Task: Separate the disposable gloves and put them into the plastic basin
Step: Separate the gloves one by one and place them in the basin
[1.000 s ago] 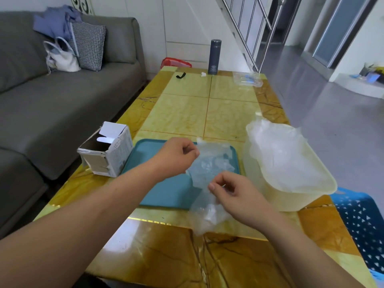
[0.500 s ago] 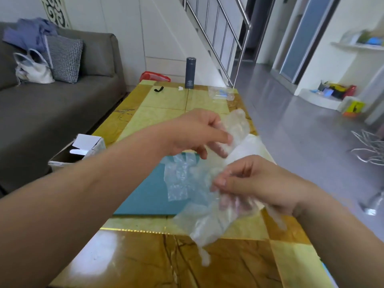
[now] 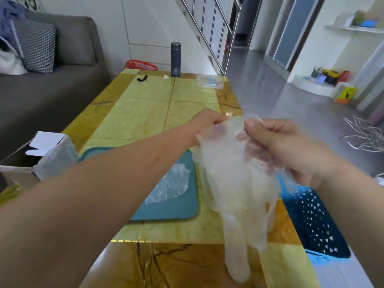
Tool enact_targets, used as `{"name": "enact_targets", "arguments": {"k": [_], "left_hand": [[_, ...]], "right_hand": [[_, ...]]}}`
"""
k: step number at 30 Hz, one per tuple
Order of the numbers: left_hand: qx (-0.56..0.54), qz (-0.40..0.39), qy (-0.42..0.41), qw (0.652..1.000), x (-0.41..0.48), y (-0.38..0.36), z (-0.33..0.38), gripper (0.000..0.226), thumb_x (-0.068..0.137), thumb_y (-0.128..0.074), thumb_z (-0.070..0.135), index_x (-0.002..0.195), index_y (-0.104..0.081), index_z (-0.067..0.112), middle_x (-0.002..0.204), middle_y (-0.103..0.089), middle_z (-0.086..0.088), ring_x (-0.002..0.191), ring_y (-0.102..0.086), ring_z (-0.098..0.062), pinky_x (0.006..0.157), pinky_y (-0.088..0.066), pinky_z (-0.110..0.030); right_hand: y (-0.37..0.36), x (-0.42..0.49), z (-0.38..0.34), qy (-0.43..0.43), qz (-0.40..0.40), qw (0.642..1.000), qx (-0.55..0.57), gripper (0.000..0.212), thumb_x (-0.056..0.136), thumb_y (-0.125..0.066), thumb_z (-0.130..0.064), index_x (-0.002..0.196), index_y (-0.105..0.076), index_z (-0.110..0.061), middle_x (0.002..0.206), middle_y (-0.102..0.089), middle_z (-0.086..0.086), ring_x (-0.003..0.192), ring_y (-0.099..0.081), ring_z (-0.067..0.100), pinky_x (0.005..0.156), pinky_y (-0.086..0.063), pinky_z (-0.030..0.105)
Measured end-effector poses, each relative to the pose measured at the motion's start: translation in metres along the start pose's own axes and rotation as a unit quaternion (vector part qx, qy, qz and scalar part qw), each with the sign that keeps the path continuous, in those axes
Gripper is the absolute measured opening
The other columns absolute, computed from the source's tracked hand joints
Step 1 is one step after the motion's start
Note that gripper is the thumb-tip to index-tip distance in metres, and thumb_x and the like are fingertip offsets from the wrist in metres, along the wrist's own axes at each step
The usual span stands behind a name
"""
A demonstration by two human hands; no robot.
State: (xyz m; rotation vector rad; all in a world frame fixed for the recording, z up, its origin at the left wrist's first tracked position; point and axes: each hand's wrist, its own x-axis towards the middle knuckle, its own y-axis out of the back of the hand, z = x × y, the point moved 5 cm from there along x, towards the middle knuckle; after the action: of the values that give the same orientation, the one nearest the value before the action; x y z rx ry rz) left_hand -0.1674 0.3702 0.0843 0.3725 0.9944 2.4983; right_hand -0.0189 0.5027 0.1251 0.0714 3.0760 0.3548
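Left hand (image 3: 207, 123) and right hand (image 3: 291, 146) each have fingers pinching the cuff of the floppy clear plastic disposable glove (image 3: 234, 183) dangling over the yellow marbled surface (image 3: 187, 231), so gently rubbing stuck layers apart probably beats yanking.

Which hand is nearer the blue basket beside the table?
Right. The right hand is raised near the table's right edge, just above the blue basket in view; the left hand is farther left over the table. Both pinch the hanging gloves.
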Motion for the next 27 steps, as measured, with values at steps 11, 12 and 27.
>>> {"name": "enact_targets", "arguments": {"k": [11,12,27], "left_hand": [[-0.093,0.112,0.066,0.987,0.017,-0.005,-0.049,0.041,0.071,-0.091,0.037,0.101,-0.072,0.015,0.097,-0.072,-0.002,0.085,-0.066,-0.021,0.075,-0.055,-0.032],[-0.115,0.134,0.072,0.982,0.011,0.000,-0.048,0.039,0.073,-0.090,0.040,0.100,-0.072,0.020,0.098,-0.071,0.001,0.088,-0.067,-0.017,0.079,-0.057,-0.032],[-0.039,-0.007,0.075,0.996,-0.046,-0.019,-0.013,0.015,0.082,-0.086,0.022,0.072,-0.074,0.019,0.071,-0.071,0.004,0.065,-0.070,-0.017,0.061,-0.057,-0.028]], "right_hand": [[0.025,0.136,0.052,0.030,0.200,0.908,-0.368,0.048,0.103,-0.049,-0.047,0.075,-0.052,-0.008,0.066,-0.061,0.009,0.071,-0.061,0.038,0.062,-0.046,0.036],[0.025,0.140,0.061,0.020,0.202,0.892,-0.404,0.046,0.104,-0.048,-0.048,0.075,-0.050,-0.012,0.069,-0.058,0.006,0.077,-0.061,0.037,0.065,-0.043,0.036],[0.001,0.048,0.069,-0.039,-0.123,0.851,-0.509,0.077,0.097,-0.053,-0.061,0.162,-0.017,-0.043,0.173,0.000,-0.006,0.159,-0.001,0.015,0.127,-0.008,0.036]]}}
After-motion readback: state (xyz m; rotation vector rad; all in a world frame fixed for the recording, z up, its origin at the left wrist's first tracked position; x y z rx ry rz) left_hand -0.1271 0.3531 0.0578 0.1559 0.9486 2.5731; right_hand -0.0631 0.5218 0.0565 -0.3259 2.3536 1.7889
